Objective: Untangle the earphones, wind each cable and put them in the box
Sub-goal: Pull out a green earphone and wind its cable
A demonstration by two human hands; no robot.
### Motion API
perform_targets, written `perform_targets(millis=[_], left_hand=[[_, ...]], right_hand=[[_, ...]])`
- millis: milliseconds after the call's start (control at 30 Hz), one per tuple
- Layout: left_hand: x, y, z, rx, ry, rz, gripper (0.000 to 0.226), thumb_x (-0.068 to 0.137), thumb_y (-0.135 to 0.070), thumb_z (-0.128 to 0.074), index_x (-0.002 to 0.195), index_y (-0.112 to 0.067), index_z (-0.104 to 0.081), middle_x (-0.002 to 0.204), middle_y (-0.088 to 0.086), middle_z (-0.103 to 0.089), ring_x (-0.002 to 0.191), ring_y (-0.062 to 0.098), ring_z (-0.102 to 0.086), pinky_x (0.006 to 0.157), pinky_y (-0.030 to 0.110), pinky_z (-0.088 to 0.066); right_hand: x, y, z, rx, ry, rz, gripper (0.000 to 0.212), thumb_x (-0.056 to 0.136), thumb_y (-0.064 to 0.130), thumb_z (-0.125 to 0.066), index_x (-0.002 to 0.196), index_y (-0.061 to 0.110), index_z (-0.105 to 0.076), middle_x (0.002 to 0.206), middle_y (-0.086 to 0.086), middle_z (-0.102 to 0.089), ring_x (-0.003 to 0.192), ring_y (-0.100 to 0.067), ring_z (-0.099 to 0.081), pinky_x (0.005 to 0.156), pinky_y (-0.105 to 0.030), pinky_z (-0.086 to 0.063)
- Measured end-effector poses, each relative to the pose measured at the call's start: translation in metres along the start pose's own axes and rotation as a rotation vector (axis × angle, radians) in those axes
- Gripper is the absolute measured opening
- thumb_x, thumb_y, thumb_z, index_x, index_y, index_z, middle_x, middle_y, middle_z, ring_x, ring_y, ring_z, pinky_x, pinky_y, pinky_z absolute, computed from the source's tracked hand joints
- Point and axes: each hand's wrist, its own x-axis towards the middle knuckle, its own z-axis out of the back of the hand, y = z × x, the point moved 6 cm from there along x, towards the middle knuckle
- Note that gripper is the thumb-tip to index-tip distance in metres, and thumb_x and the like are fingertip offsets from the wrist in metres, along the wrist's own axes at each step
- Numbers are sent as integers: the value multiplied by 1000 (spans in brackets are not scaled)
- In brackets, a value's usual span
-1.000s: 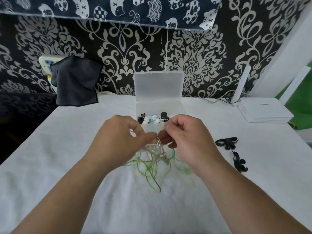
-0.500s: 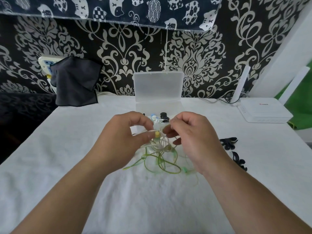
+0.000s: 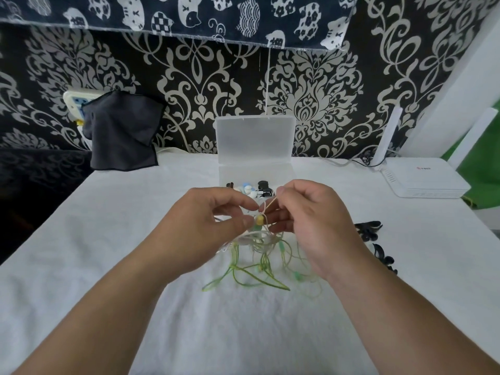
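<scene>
Your hands hold the earphones (image 3: 259, 255) before the box (image 3: 254, 139).
Left hand (image 3: 205, 226) pinches the yellow bud (image 3: 259, 220); right hand (image 3: 311, 220) pinches a pale cable (image 3: 270, 205).

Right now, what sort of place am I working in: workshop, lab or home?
Most likely a room in a home: patterned wallpaper behind the table, which is covered by a white cloth, cat-print fabric hung above it, and a white router at the right.
</scene>
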Motion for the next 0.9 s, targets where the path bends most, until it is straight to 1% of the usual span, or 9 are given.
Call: perform_targets(millis=[133, 200, 233, 300, 433, 567, 700, 833, 900], left_hand=[[0, 1, 4, 63, -66, -9, 20, 79, -16, -81, 83, -33, -74, 88, -16, -72, 79, -2, -66, 59, 18, -49], [-1, -4, 6, 130, -101, -69, 30, 74, -16, -85, 86, -39, -71, 93, -22, -68, 91, -7, -62, 71, 5, -42], [-2, -8, 7, 170, -124, -109, 31, 71, -17, -87, 85, -40, -70, 97, -22, -66, 97, -6, -60, 77, 3, -39], [-3, -14, 7, 201, -159, -167, 24, 68, -23, -88, 79, -37, -71, 101, -19, -64, 102, -2, -58, 82, 5, -37], [-2, -10, 4, 287, -150, -118, 18, 64, -33, -89, 69, -35, -72, 104, -23, -63, 99, -8, -58, 76, 5, -38], [1, -1, 5, 260, -191, -57, 21, 68, -22, -89, 65, -35, -73, 96, -23, -69, 100, -12, -59, 78, 1, -38], [3, 10, 12, 160, -249, 57, 18, 67, -22, -91, 61, -26, -74, 88, -19, -75, 105, -14, -60, 80, 14, -47], [3, 5, 7, 140, -174, 10, 19, 79, -20, -82, 67, -26, -69, 90, -24, -74, 101, -9, -64, 85, 21, -48], [3, 4, 3, 61, -128, -8, 19, 86, -18, -75, 72, -26, -64, 95, -19, -74, 99, -5, -66, 84, 25, -48]], right_hand=[[0, 1, 1, 19, -4, 0, 31, 99, 11, -52, 70, 8, -64, 76, -11, -73, 69, -28, -74, 61, -34, -56], [0, 2, 0, 8, -6, -2, 30, 100, 13, -53, 73, 7, -64, 76, -11, -73, 69, -27, -74, 60, -32, -55], [0, 2, 1, -4, -9, -1, 29, 100, 14, -53, 75, 6, -64, 76, -10, -73, 69, -27, -74, 59, -31, -55], [-1, 3, 1, -25, -22, -1, 28, 100, 15, -54, 77, 4, -65, 76, -10, -74, 68, -27, -73, 58, -30, -55], [-2, 2, -1, 26, -5, -31, 28, 101, 15, -54, 78, 3, -65, 77, -12, -74, 67, -28, -74, 58, -31, -57], [-3, 3, -2, 19, 12, -32, 28, 100, 15, -56, 75, 7, -66, 79, -10, -75, 71, -28, -75, 60, -31, -57], [-3, 3, 0, -64, 1, -17, 32, 98, 15, -56, 67, 16, -65, 79, -4, -76, 74, -23, -74, 62, -31, -55], [-4, 4, -1, -68, 14, -24, 33, 96, 12, -55, 64, 15, -64, 78, -5, -76, 73, -22, -74, 63, -32, -57], [-5, 5, -3, -65, 33, -26, 40, 96, 12, -55, 57, 20, -63, 77, -7, -76, 72, -24, -74, 63, -32, -57]])
